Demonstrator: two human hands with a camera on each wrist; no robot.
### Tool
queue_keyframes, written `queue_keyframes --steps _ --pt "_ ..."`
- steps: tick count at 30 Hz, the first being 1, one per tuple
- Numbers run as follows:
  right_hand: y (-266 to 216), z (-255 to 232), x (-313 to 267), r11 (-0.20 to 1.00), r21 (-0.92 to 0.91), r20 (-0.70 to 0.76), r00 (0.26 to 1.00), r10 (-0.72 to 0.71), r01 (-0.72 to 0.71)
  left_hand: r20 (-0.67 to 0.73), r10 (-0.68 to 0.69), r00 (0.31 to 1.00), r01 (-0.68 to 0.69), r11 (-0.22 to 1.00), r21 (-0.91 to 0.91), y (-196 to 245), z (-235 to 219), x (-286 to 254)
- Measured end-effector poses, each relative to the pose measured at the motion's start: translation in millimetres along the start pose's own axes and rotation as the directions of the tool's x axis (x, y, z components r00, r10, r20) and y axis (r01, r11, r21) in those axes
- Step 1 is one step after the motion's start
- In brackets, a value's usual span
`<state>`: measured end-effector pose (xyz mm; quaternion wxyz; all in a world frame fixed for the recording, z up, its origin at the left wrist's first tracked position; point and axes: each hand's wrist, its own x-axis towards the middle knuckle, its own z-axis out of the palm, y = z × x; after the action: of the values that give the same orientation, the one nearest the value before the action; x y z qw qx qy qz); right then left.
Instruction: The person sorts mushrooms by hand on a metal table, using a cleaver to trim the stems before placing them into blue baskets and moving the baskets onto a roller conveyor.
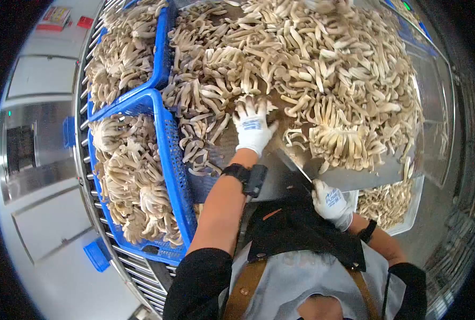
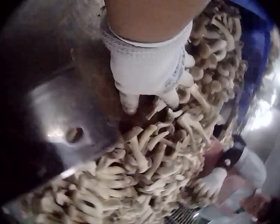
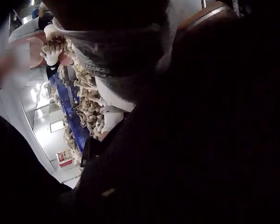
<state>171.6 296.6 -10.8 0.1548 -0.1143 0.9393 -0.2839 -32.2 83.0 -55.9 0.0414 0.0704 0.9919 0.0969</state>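
Observation:
My left hand (image 1: 253,128), in a white glove, reaches down onto the work table with its fingers spread. Its fingertips touch a few loose mushrooms (image 2: 156,108) at the near edge of the pile (image 1: 323,64). At the lower right, my gloved right hand (image 1: 331,202) grips a cleaver by its handle. The cleaver's broad blade (image 2: 60,121), with a round hole in it, shows in the left wrist view, close to the mushroom clumps. A clump of joined mushrooms (image 1: 339,141) lies beyond the right hand. The right wrist view is mostly dark.
Blue crates (image 1: 165,154) of mushrooms line the left side on a roller conveyor (image 1: 141,272). A white bin (image 1: 408,216) with mushroom pieces is under the table's right front edge. Across the table, another person's gloved hand (image 2: 210,184) is at the mushrooms.

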Motion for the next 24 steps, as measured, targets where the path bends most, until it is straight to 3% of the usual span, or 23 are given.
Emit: queue_keyframes --steps 2,5,7,9,11,12,13,14,15,16,17,18,19,20,21,22,23,24 --pt "-4.2 -9.1 0.9 0.996 -0.086 -0.008 0.999 -0.035 0.034 0.028 -0.062 0.998 0.062 0.998 -0.01 2.4 3.4 1.6" --pt "-7.3 -11.8 -1.8 0.989 -0.142 0.063 0.997 -0.042 0.051 -0.169 -0.175 0.97 0.153 0.979 -0.133 -14.2 12.5 10.2" --pt "-6.3 -9.7 -5.7 0.991 -0.128 0.096 0.995 -0.036 0.048 -0.275 -0.099 0.956 0.07 0.991 -0.115 -35.6 14.3 18.2" --pt "2.3 -10.9 -8.1 0.988 -0.141 0.118 0.992 -0.039 0.055 -0.238 -0.164 0.957 0.063 0.922 -0.382 -47.5 7.1 17.2" --pt "6.8 -8.2 -5.7 0.985 -0.151 0.151 0.986 -0.064 0.087 -0.44 -0.267 0.857 -0.058 0.8 -0.598 -41.2 -10.0 -7.7" --pt "6.9 -10.6 -5.2 0.985 -0.167 0.206 0.979 -0.008 0.043 -0.336 -0.303 0.892 -0.07 0.642 -0.764 -44.4 -15.8 -27.7" --pt "6.3 -11.9 -2.1 0.988 -0.083 0.118 0.986 -0.119 0.129 -0.169 -0.383 0.908 0.006 0.416 -0.909 -35.1 -54.7 -66.2" --pt "-0.3 -19.2 -3.5 0.97 -0.164 0.132 0.979 -0.157 0.177 0.151 -0.359 0.921 0.079 -0.209 -0.975 -33.9 -41.6 -95.0" --pt "-7.2 -26.6 -1.0 0.941 -0.241 0.153 0.966 -0.206 0.239 0.186 -0.421 0.888 0.21 0.01 -0.978 -32.2 -95.6 -145.0" --pt "-9.4 -27.3 8.3 0.958 -0.211 0.214 0.965 -0.149 0.195 0.155 -0.323 0.934 0.123 -0.117 -0.985 -47.1 -48.1 -181.5" --pt "-6.9 -28.9 16.2 0.97 -0.198 0.278 0.957 -0.08 0.138 0.15 -0.294 0.944 0.131 -0.082 -0.988 -55.7 -60.4 -228.3" --pt "16.9 -19.9 17.0 0.954 -0.149 0.15 0.959 -0.24 0.262 0.198 -0.291 0.936 0.142 -0.202 -0.969 -63.8 -50.9 -274.6" --pt "39.5 -11.3 21.2 0.953 -0.24 0.184 0.973 -0.142 0.185 0.282 -0.286 0.916 0.133 -0.445 -0.886 -71.8 -27.2 -316.4" --pt "36.8 -13.9 24.7 0.945 -0.227 0.195 0.962 -0.192 0.235 0.529 -0.319 0.786 0.289 -0.568 -0.771 -80.1 -38.8 -354.5" --pt "27.3 -20.9 29.4 0.935 -0.216 0.201 0.95 -0.24 0.282 0.56 -0.412 0.719 0.353 -0.477 -0.805 -97.2 11.5 -398.0" --pt "16.7 -26.3 33.9 0.936 -0.308 0.302 0.95 -0.075 0.172 0.46 -0.59 0.664 0.179 -0.472 -0.863 -118.1 64.6 -433.0" --pt "17.0 -26.4 38.3 0.917 -0.346 0.314 0.946 -0.085 0.198 0.256 -0.765 0.591 0.444 0.044 -0.895 -143.0 109.6 -465.5" --pt "29.0 -22.8 43.0 0.874 -0.368 0.266 0.936 -0.229 0.318 0.335 -0.806 0.487 0.494 -0.062 -0.867 -163.5 109.2 -476.8"
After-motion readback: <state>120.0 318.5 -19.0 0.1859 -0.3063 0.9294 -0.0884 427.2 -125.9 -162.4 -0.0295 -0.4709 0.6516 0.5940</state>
